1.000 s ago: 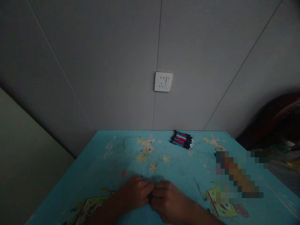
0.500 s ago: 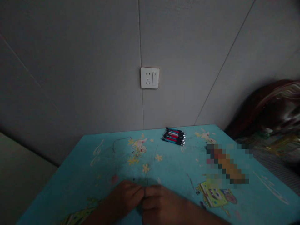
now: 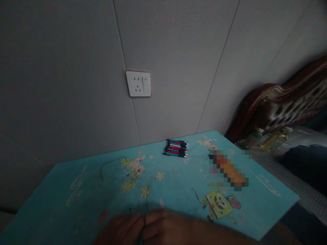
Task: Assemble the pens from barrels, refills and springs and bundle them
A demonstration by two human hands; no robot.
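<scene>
At the bottom middle of the head view, my left hand [image 3: 122,229] and my right hand [image 3: 163,226] meet just above the blue table [image 3: 84,197]. Both have curled fingers, and their knuckles touch or nearly touch. A small dark teal sliver shows low between them, too little of it to name. The fingertips are hidden behind the hands. Beyond them, near the wall, lies a row of several pens [image 3: 175,148] with blue, red, white and black barrels, side by side.
A pixelated orange-brown long object [image 3: 230,170] lies on the right of the table. A white wall socket [image 3: 138,83] is on the grey wall behind. To the right are a carved dark headboard [image 3: 255,105] and a bottle with yellow liquid [image 3: 274,139].
The view has turned to the right, so the socket, pens and table appear further left. My hands stay together and sit slightly lower in the picture; a teal sliver now shows between them.
</scene>
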